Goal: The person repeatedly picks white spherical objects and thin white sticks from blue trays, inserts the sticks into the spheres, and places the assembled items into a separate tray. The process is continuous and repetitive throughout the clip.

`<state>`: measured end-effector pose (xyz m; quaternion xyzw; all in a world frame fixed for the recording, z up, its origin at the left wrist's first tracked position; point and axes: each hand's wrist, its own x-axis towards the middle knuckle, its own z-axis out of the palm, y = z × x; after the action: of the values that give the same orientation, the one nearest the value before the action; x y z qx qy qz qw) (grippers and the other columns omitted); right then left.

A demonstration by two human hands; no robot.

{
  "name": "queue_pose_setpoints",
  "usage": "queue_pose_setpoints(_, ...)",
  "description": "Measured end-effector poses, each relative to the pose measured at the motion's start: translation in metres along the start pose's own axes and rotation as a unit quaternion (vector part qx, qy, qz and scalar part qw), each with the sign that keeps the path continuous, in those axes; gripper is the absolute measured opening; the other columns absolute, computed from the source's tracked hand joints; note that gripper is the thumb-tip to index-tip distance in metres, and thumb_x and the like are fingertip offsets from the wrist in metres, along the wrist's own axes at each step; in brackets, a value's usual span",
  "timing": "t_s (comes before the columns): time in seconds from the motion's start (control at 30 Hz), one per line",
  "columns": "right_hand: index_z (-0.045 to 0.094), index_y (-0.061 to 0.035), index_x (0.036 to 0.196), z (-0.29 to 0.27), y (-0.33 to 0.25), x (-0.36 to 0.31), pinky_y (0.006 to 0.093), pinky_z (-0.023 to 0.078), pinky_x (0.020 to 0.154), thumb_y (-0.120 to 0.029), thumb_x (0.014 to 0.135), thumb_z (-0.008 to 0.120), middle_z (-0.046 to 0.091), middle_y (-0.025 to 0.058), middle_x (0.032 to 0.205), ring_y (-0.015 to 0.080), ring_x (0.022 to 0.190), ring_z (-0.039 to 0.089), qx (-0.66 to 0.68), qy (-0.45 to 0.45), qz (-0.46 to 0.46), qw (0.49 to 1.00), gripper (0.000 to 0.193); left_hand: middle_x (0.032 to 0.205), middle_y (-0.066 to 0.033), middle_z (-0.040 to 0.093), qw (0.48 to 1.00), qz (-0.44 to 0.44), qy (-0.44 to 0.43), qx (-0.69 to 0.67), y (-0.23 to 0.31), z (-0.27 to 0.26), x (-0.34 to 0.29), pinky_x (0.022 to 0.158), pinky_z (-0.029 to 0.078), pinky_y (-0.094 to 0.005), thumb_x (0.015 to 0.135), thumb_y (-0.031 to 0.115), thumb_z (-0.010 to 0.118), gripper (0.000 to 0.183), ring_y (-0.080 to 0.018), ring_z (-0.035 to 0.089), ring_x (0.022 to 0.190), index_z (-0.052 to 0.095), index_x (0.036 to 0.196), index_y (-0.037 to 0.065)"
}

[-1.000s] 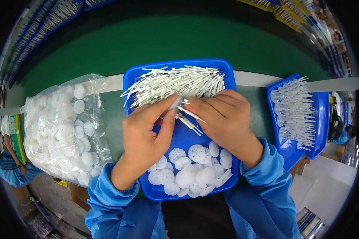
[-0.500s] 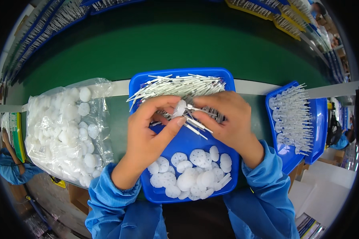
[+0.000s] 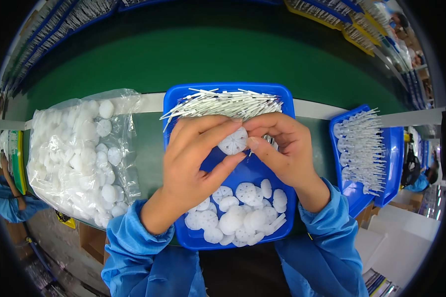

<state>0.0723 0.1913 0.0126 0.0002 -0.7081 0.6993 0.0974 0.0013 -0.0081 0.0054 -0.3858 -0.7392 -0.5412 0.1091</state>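
One white perforated disc (image 3: 233, 142)! Fingers (image 3: 210, 139) of the left hand (image 3: 191, 156) are gripping it top and bottom, the right hand (image 3: 288, 148) pinching its right edge. Beneath the fingers, one blue tray (image 3: 248, 172) is holding uncountable white sticks (image 3: 228, 102) beyond, piled discs (image 3: 243, 219) nearer.

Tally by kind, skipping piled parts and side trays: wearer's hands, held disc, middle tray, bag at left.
Wearer's hands (left hand, right hand): 2
Held white disc: 1
Blue middle tray: 1
Clear plastic bag: 1
Total: 5
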Motion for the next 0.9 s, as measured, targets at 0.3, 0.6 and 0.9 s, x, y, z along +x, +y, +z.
queue_pose_setpoints(0.3, 0.069, 0.0017, 0.119, -0.008, -0.001, 0.001, 0.0266, 0.058, 0.087, -0.001, 0.098, 0.079, 0.077, 0.0044, 0.101, 0.0084, 0.094, 0.072, -0.016, -0.05, 0.026, 0.998, 0.023, 0.125, -0.0091, 0.077, 0.999, 0.025, -0.034, 0.027, 0.0, -0.002, 0.002, 0.096, 0.055, -0.041, 0.076, 0.007, 0.092, 0.053, -0.03, 0.07, 0.11, 0.078, 0.127, 0.007)
queue_pose_setpoints(0.6, 0.071, 0.0009, 0.115, -0.018, -0.001, -0.016, 0.0301, 0.058, 0.093, -0.001, 0.094, 0.082, 0.077, 0.0082, 0.109, 0.0139, 0.105, 0.073, -0.055, -0.065, 0.012, 0.996, 0.024, 0.142, -0.016, 0.07, 0.989, 0.06, -0.091, 0.1, 0.013, -0.013, -0.001, 0.104, 0.052, -0.0452, 0.074, 0.008, 0.092, 0.058, -0.0348, 0.066, 0.124, 0.078, 0.13, 0.006)
queue_pose_setpoints(0.9, 0.082, -0.0169, 0.1, -0.002, -0.009, -0.021, 0.0545, 0.046, 0.116, -0.016, 0.078, 0.088, 0.072, 0.0008, 0.128, 0.0294, 0.136, 0.061, -0.467, -0.161, -0.128, 0.86, 0.022, 0.11, -0.0094, 0.08, 0.963, -0.08, -0.217, 0.139, 0.012, -0.023, -0.029, 0.079, 0.059, -0.0414, 0.077, -0.01, 0.071, 0.071, -0.0287, 0.07, 0.084, 0.065, 0.147, 0.003)
